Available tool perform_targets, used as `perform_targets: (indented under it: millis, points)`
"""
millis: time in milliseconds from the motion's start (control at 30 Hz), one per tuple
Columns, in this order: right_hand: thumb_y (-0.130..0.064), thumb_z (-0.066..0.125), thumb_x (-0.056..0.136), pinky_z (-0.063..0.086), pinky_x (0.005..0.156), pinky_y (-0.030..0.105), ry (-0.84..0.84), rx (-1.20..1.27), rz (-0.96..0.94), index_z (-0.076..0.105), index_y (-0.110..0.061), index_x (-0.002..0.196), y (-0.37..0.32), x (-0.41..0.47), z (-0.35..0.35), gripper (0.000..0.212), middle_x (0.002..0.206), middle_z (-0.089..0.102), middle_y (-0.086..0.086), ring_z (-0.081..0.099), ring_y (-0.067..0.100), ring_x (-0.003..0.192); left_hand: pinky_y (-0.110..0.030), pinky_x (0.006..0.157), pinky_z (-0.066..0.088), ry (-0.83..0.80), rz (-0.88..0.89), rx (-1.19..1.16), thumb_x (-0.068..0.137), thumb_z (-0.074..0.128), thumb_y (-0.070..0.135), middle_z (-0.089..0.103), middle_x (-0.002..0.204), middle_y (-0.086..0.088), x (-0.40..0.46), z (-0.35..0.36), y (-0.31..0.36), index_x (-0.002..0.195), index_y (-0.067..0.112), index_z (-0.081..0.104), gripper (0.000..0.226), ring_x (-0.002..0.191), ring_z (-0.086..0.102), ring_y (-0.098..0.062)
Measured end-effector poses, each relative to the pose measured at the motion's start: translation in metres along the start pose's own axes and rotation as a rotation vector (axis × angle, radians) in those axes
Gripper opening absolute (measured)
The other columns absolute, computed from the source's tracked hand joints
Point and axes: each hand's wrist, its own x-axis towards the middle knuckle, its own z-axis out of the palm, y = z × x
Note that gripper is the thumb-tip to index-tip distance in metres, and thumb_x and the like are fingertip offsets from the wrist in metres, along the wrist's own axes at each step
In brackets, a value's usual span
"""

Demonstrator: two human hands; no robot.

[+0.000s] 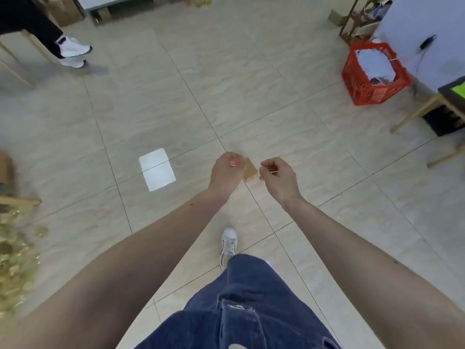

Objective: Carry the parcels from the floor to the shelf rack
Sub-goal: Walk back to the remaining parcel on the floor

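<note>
Both hands are out in front with fingers curled in, left hand (227,170) and right hand (276,176), neither clearly gripping anything. A small brown parcel (250,170) shows between them, but I can't tell if it's touched. A white sheet (157,170) lies on the tiled floor (251,84) to the left, and a red crate (372,74) sits well off to the right.

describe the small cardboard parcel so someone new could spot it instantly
Start at the red crate upper right, then drop to the two hands mid-frame. The small cardboard parcel shows between the left hand and right hand. It's brown, unlike the flat white rectangle on the floor.
</note>
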Motion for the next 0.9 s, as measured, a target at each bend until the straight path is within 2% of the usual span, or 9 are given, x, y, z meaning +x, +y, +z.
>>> perform_targets:
  millis: [100,200,300,400,500,567,667,767,900]
  points:
    - [-0.019,0.059,0.089,0.048,0.071,0.021,0.014,0.041,0.026,0.060,-0.031,0.083,-0.027,0.041,0.016,0.013,0.086,0.065,-0.009,0.071,0.028,0.098,-0.031,0.078,0.048,-0.014,0.000,0.023,0.090,0.054,0.021,0.061,0.089,0.011,0.052,-0.015,0.019,0.101,0.012,0.067,0.019,0.085,0.057,-0.015]
    - [-0.018,0.058,0.089,0.047,0.065,0.012,0.025,0.042,0.069,0.063,-0.025,0.093,-0.047,0.077,0.034,0.009,0.087,0.065,-0.008,0.071,0.028,0.099,-0.028,0.078,0.047,-0.033,-0.010,0.066,0.092,0.056,0.023,0.061,0.090,0.012,0.097,-0.031,0.034,0.101,0.014,0.067,0.017,0.087,0.057,-0.014]
    - [-0.018,0.057,0.090,0.043,0.056,0.005,0.051,0.051,0.102,0.063,-0.024,0.094,-0.066,0.112,0.049,0.010,0.091,0.066,-0.005,0.071,0.028,0.097,-0.031,0.078,0.047,-0.076,-0.022,0.076,0.093,0.056,0.023,0.060,0.087,0.013,0.140,-0.043,0.049,0.095,0.018,0.065,0.010,0.086,0.058,-0.016]
    - [-0.017,0.056,0.091,0.046,0.061,0.012,0.086,0.056,0.128,0.064,-0.020,0.100,-0.083,0.148,0.063,0.011,0.098,0.069,0.001,0.070,0.027,0.098,-0.030,0.071,0.044,-0.129,0.005,0.090,0.089,0.050,0.019,0.059,0.082,0.007,0.184,-0.053,0.070,0.086,0.020,0.063,0.013,0.079,0.054,-0.019]
    - [-0.019,0.057,0.091,0.050,0.076,0.024,0.141,0.074,0.163,0.064,-0.021,0.101,-0.095,0.187,0.080,0.013,0.106,0.071,0.005,0.070,0.026,0.100,-0.031,0.068,0.033,-0.214,0.087,0.144,0.079,0.044,0.019,0.047,0.081,-0.003,0.232,-0.062,0.091,0.079,0.019,0.054,0.011,0.073,0.039,-0.020]
    - [-0.019,0.057,0.091,0.050,0.079,0.027,0.193,0.097,0.187,0.064,-0.021,0.101,-0.104,0.212,0.094,0.013,0.104,0.071,0.006,0.070,0.025,0.099,-0.028,0.070,0.038,-0.248,0.093,0.168,0.086,0.050,0.018,0.056,0.087,-0.001,0.269,-0.067,0.102,0.085,0.017,0.062,0.013,0.077,0.048,-0.022]
    - [-0.017,0.057,0.091,0.050,0.074,0.027,0.290,0.165,0.238,0.064,-0.018,0.102,-0.117,0.246,0.116,0.013,0.098,0.068,0.003,0.071,0.027,0.098,-0.021,0.075,0.045,-0.310,0.100,0.203,0.093,0.059,0.022,0.062,0.097,0.008,0.323,-0.075,0.114,0.101,0.014,0.067,0.013,0.093,0.057,-0.012]
    - [-0.017,0.057,0.091,0.056,0.083,0.039,0.385,0.210,0.284,0.063,-0.019,0.100,-0.129,0.273,0.137,0.011,0.091,0.066,-0.002,0.071,0.029,0.097,-0.030,0.085,0.048,-0.429,0.144,0.264,0.092,0.061,0.022,0.061,0.090,0.011,0.368,-0.082,0.128,0.101,0.014,0.066,0.013,0.091,0.058,-0.013]
    - [-0.018,0.056,0.092,0.057,0.088,0.044,0.496,0.251,0.347,0.062,-0.021,0.101,-0.143,0.307,0.153,0.011,0.091,0.066,-0.004,0.071,0.027,0.098,-0.034,0.083,0.051,-0.539,0.179,0.299,0.090,0.062,0.023,0.065,0.091,0.007,0.421,-0.077,0.147,0.100,0.014,0.067,0.015,0.085,0.059,-0.014]
